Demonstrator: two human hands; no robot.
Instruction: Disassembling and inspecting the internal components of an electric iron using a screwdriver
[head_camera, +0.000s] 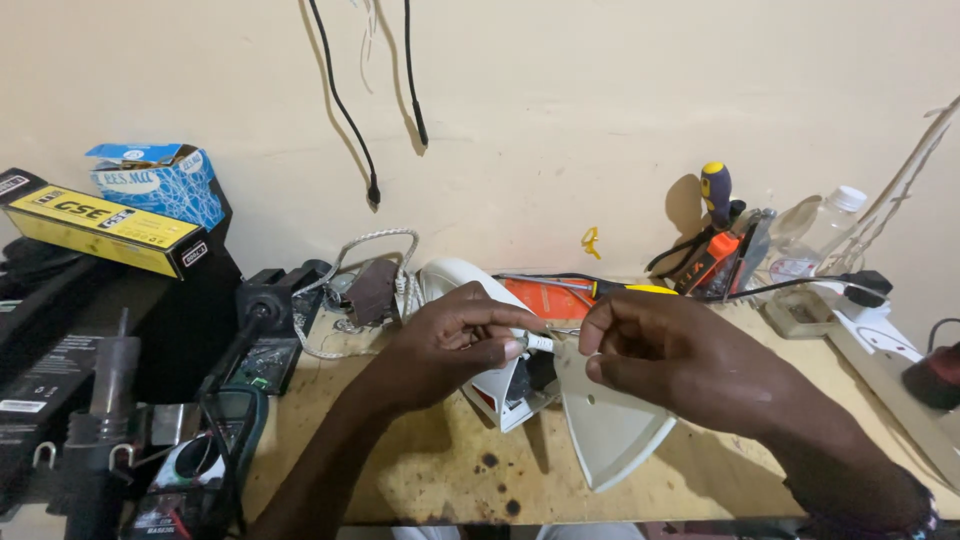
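An opened white clothes iron (505, 385) lies on the wooden bench, its pointed white plate (610, 425) tipped toward me. My left hand (450, 345) pinches a thin white wire end (541, 343) over the iron's body. Just to its right, my right hand (665, 360) pinches the other end of the same small wire or metal piece. The two sets of fingertips almost touch above the iron. What sits between the fingers is too small to make out.
A multimeter (205, 470) and a soldering tool (250, 310) lie at the left, beside stacked boxes (110, 225). Screwdrivers (715, 190), a plastic bottle (820, 235) and a white power strip (880, 345) stand at the right. Black cables (345, 110) hang from the wall.
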